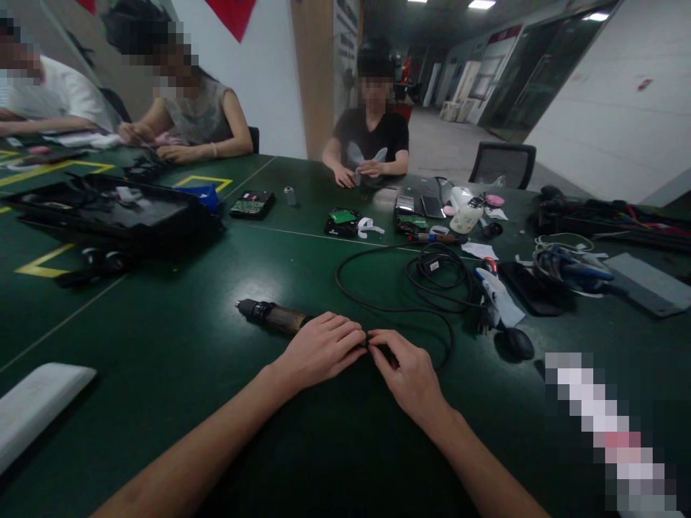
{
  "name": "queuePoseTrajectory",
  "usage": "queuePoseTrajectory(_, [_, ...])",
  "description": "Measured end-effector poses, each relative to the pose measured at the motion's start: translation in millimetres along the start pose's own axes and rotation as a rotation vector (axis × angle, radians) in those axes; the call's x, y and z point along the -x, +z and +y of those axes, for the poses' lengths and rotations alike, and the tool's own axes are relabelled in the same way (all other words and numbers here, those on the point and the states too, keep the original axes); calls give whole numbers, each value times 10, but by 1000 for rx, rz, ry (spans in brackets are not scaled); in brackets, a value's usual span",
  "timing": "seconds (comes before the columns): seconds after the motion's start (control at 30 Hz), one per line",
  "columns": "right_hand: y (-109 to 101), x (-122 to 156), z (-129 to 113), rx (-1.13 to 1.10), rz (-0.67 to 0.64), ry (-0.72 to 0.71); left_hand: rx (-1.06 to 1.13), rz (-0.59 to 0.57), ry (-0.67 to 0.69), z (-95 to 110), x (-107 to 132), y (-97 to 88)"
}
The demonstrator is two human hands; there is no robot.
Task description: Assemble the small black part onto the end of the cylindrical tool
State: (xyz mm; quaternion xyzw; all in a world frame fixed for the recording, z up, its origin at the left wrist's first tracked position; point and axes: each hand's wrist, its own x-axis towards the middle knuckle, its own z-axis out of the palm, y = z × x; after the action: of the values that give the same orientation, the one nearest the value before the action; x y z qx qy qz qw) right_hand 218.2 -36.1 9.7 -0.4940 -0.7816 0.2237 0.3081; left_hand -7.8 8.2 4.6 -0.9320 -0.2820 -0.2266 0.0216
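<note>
On the green table lies an electric screwdriver point(278, 316), its dark bit end pointing left and away from me. My left hand point(324, 345) is closed over its rear part, hiding that end. Close beside it, my right hand point(407, 370) pinches with thumb and index finger at the rear of the tool. A black cable point(452, 338) runs from a loose coil and passes behind my right hand. The small dark piece at my fingertips looks like the cable's end, but the fingers mostly cover it.
Ahead lie circuit-board units point(342, 221), a cup point(465, 216) and a phone point(432, 207). A black case point(108, 216) stands at left. To the right are a bundled blue tool point(575, 266), a black phone point(532, 288) and a grey plate point(651, 284). Several people sit around the table.
</note>
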Motion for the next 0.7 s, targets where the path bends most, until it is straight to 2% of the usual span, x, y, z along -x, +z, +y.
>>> queuePoseTrajectory(0.2, [-15, -3, -13, 6, -6, -9, 28, -42, 3, 18, 3, -51])
queuePoseTrajectory(0.4, [-8, -7, -12, 11, -9, -4, 27, -6, -6, 7, 4, -29])
queuePoseTrajectory(0.7, [12, 4, 15, 22, -16, 2, 67, 42, 87, -17, 65, -9])
